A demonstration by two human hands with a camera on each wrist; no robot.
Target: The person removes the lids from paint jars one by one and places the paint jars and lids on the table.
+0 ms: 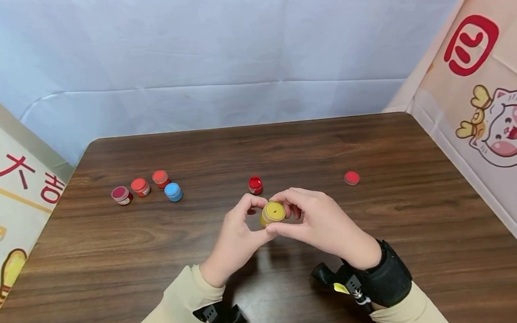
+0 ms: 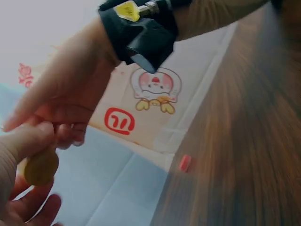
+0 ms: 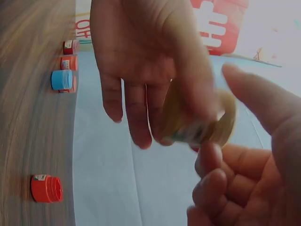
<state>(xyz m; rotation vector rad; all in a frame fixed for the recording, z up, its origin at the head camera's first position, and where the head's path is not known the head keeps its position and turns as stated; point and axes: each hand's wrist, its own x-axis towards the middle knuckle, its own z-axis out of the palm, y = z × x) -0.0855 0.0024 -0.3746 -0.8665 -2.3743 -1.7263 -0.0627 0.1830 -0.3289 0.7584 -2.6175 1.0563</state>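
Observation:
A small yellow paint jar (image 1: pixel 273 213) with its lid on top is held above the table, between the two hands. My left hand (image 1: pixel 240 235) grips the jar's body from the left, thumb in front and fingers behind. Around the lid, the right hand (image 1: pixel 323 219) curls its thumb and index finger. In the right wrist view the jar (image 3: pixel 181 117) is tilted and blurred, partly covered by the left thumb. Behind the hands stands a lidless red paint jar (image 1: pixel 255 184). A red lid (image 1: pixel 351 177) lies alone to the right.
At the left of the brown table (image 1: pixel 406 211) several lidded jars stand grouped: a dark red jar (image 1: pixel 122 195), a red jar (image 1: pixel 140 186), another red jar (image 1: pixel 160 178) and a blue jar (image 1: pixel 173 192). A pale cloth (image 1: pixel 233 58) hangs beyond the far edge.

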